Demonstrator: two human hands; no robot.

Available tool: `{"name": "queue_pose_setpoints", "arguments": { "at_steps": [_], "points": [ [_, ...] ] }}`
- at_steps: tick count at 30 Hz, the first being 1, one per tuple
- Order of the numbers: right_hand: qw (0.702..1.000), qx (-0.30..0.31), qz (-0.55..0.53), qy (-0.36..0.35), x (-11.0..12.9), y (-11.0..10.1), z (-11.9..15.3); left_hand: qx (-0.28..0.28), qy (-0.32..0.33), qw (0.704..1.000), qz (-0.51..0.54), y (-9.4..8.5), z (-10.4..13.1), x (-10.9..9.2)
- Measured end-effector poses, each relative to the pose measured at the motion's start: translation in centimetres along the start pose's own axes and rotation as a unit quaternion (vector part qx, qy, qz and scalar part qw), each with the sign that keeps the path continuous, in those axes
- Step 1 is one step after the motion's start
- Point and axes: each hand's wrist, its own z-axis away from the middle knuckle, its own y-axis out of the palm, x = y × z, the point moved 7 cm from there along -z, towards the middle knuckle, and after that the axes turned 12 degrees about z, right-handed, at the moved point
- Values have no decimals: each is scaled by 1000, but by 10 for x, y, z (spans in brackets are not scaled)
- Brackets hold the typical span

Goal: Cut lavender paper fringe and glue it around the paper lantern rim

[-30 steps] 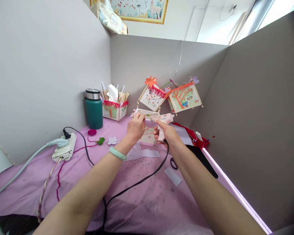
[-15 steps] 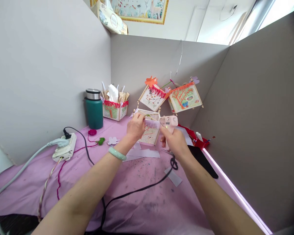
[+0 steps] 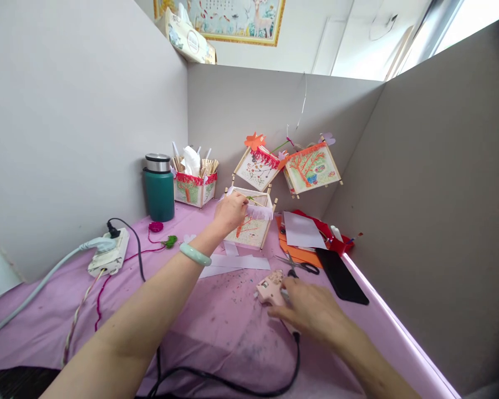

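Observation:
My left hand, with a pale green bangle on the wrist, is closed at the top edge of a small box-shaped paper lantern. The lantern has wooden stick corners and an orange drawing on its front. A pale purple fringe runs along its upper front edge, and green yarn shows near my fingertips. Exactly which part they pinch is hidden. Lower right, a pink hot glue gun lies on its side on the table. My right hand is beside it, fingers apart, partly covering the handle.
Two decorated lanterns hang behind. Scissors, white paper and a black phone-like slab lie right. At left stand a green bottle, a stick-filled box and a power strip. The glue gun's cord loops in front.
My right hand has brought the glue gun from the lantern down to the table and loosened its fingers from it. My left hand has stayed at the lantern's edge.

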Motion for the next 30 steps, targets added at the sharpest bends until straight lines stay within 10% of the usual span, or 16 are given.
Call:
{"name": "queue_pose_setpoints", "arguments": {
  "at_steps": [5, 9, 30],
  "points": [
    [975, -214, -50, 38, -16, -78, -47, 8, -14, 1000, 4, -2, -2, 0],
    [949, -314, -14, 39, -10, -99, -91, 15, -36, 999, -5, -3, -4, 2],
    [952, -287, 65, 83, 8, -83, -133, 99, -82, 991, -31, -4, -19, 5]
  ]
}}
